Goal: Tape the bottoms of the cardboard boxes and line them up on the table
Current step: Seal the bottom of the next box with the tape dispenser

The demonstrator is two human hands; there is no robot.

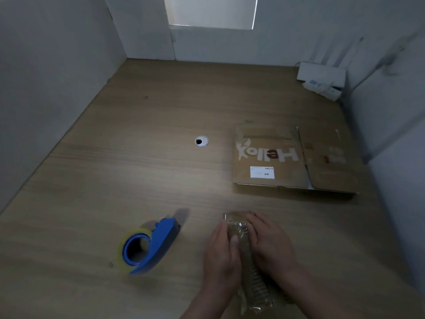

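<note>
A small flattened cardboard box [243,249] with shiny tape on it lies near the table's front edge. My left hand [222,252] and my right hand [269,245] hold it from either side, fingers curled over its top. A blue tape dispenser [147,245] with a clear-yellowish roll lies on the table to the left of my hands. Farther back on the right lies a larger flattened cardboard box [294,157] printed with "Hello" and bearing a white label.
The wooden table [115,169] has a round cable grommet [201,141] near its middle. White walls close it in on the left, back and right. A white device with antennas [322,77] sits in the back right corner.
</note>
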